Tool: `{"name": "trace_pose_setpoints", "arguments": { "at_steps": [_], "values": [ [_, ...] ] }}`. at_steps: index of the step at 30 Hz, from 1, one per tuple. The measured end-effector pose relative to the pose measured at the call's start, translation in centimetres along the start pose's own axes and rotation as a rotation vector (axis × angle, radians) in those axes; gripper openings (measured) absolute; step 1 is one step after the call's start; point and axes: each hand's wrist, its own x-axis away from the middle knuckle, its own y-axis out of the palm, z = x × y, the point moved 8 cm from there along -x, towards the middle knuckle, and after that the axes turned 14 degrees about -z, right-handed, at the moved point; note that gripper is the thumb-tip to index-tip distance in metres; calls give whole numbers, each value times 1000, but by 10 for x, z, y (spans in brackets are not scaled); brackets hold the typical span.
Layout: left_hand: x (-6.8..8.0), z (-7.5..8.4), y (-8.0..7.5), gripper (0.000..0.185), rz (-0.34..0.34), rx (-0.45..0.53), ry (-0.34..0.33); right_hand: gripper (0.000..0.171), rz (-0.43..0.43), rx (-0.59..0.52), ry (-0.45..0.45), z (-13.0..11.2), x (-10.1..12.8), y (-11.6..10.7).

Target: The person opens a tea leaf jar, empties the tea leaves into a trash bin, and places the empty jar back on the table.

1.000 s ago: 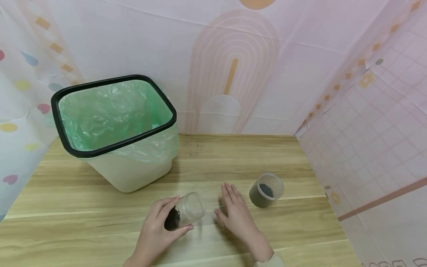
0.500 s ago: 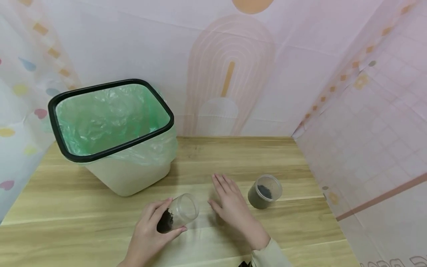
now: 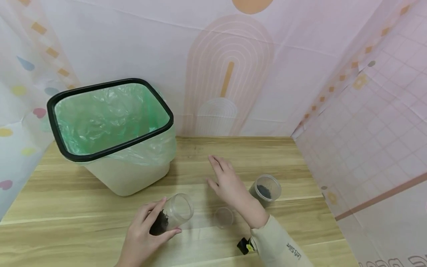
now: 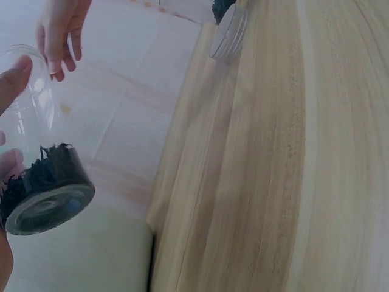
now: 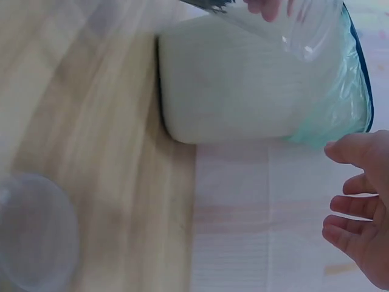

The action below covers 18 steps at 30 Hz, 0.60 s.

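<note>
Head view shows a bag-lined wastebasket [image 3: 130, 178], the right hand [image 3: 227, 184] empty and outstretched, and, in front of the wastebasket, the left hand [image 3: 140, 231] gripping a tilted clear jar [image 3: 174, 212], probably light, slick, best held round its sides.

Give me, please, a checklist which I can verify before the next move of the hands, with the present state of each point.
1. Left hand grips the clear cylindrical plastic-looking jar: ok.
2. That jar is upright: not ok, it is tilted, its mouth towards the person's right.
3. Right hand is free: ok, its fingers hold nothing.
4. Flat, clear, round plastic-looking disc lies on the wood-patterned table: ok.
5. Second clear cylindrical jar stands upright: ok.
6. Green plastic bag lines the off-white, black-rimmed bin: ok.
</note>
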Motion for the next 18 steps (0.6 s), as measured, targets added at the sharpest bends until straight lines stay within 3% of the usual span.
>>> {"name": "trace_pose_setpoints", "arguments": {
  "at_steps": [6,12,15,18],
  "values": [
    [-1,4,-9,75,31,-4,54,56,25,53,-27,-5,-14,-15],
    [-3,2,-12,75,43,-50,39,56,16,23,-23,-7,-26,-23],
    [-3,2,-12,75,39,-52,39,57,-18,-61,-1,-7,-33,-24],
    [-4,3,-14,75,42,-50,43,55,-55,-260,42,-3,-41,-25]
  ]
}}
